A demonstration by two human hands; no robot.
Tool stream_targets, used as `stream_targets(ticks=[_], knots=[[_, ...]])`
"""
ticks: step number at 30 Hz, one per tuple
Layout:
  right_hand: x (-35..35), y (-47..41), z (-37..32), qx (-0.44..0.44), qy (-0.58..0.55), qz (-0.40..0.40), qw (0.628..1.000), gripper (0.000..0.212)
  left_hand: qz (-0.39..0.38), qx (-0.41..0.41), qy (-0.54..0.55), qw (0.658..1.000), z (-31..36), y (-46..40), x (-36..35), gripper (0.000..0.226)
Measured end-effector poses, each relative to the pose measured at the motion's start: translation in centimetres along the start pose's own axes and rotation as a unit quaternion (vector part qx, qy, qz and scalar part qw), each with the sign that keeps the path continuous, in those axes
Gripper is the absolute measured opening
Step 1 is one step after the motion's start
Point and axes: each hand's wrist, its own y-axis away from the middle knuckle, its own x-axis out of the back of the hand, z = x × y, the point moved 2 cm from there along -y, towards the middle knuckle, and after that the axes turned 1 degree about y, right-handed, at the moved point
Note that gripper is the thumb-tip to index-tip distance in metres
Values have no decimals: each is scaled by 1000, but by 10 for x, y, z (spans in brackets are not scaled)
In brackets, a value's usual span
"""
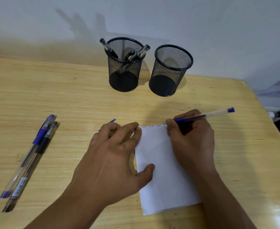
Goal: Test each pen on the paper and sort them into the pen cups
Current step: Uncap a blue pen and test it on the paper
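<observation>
Right hand (192, 138): grip clenched on a clear blue-capped ballpoint pen (203, 115), tip at the top edge of the white paper sheet (165, 171).
Left hand (117, 156): fingers spread flat, pinning the sheet; a blue pen cap (112, 120) peeks from behind it.
Cups: two black wire-mesh pen cups; left cup (124, 75) holds three black pens (131, 55), right cup (170, 75) is empty.
Waiting: one blue pen (36, 144) and one black pen (41, 146) touching, left on the pale wooden worktop (69, 100).

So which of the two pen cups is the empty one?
At the back of the wooden table, near the wall, stand two black mesh cups. The empty cup is on the right; unlike the left cup, no pens stick out of it.
</observation>
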Motion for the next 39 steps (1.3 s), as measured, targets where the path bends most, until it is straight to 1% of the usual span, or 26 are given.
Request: stream_targets(ticks=[3,5,9,12,16,19,22,24,26,27,30,31,33,34,36,39], knots=[[3,-1,4,-11,-28,23,999,10,-3,3,10,1000,0,0,0,75],[3,0,4,-11,-31,27,999,11,-3,1,15,1000,0,1,0,75],[5,0,2,-17,-76,28,997,9,-16,0,-4,1000,0,0,1,77],[10,-4,1,-48,-133,11,990,7,-19,-4,-20,1000,2,1,1,80],[18,-6,-5,-78,-179,-9,981,11,-40,-1,-18,999,5,2,5,85],[23,1,-13,-67,-178,-31,981,15,-43,-5,-10,999,3,3,7,88],[31,12,-17,-54,-176,-41,982,12,-30,-12,26,999,3,3,12,87],[37,20,-17,-53,-189,-47,979,10,7,-3,87,996,4,4,17,80],[42,27,-16,-58,-207,-51,975,9,61,34,141,988,0,6,23,65],[43,30,-16,-62,-215,-54,973,8,85,55,145,984,-5,5,24,59],[47,39,-15,-71,-232,-62,968,8,132,101,79,983,-24,1,30,50],[48,41,-15,-72,-235,-67,967,9,128,130,73,981,-30,0,32,48],[49,46,-16,-73,-239,-81,965,11,95,188,85,974,-35,-1,38,43],[49,48,-16,-74,-243,-84,964,13,87,199,85,973,-35,0,39,35],[51,52,-16,-76,-261,-81,959,17,88,204,64,973,-31,2,44,7],[52,58,-14,-77,-281,-77,954,17,100,223,81,966,-29,5,46,14]])
